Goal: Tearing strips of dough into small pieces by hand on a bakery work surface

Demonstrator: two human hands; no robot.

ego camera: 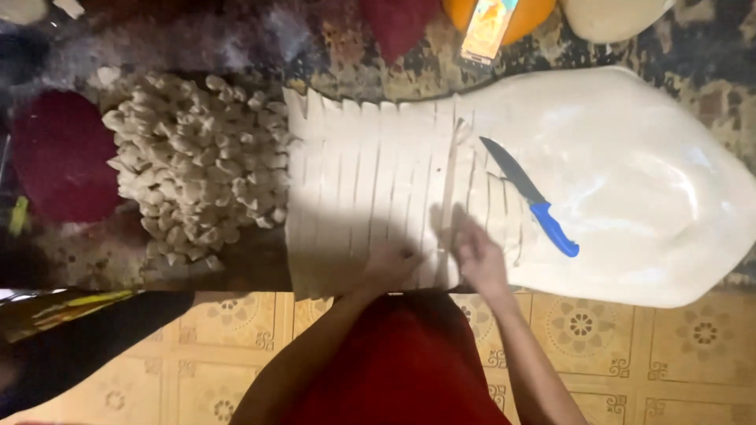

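A large sheet of pale dough [630,181] lies across the work surface, its left part cut into long strips [362,181]. My left hand [391,266] rests flat on the near ends of the strips. My right hand [475,252] pinches the near end of one strip by the cut edge. A knife with a black blade and blue handle [531,197] lies on the uncut dough, just right of my right hand, touched by neither hand. A heap of small cut dough pieces [197,161] sits left of the strips.
A dark red round cushion [59,153] lies at far left. An orange round object with a packet [490,24] and a pale bowl [610,16] sit at the far edge. Patterned yellow floor tiles [630,346] run below the surface.
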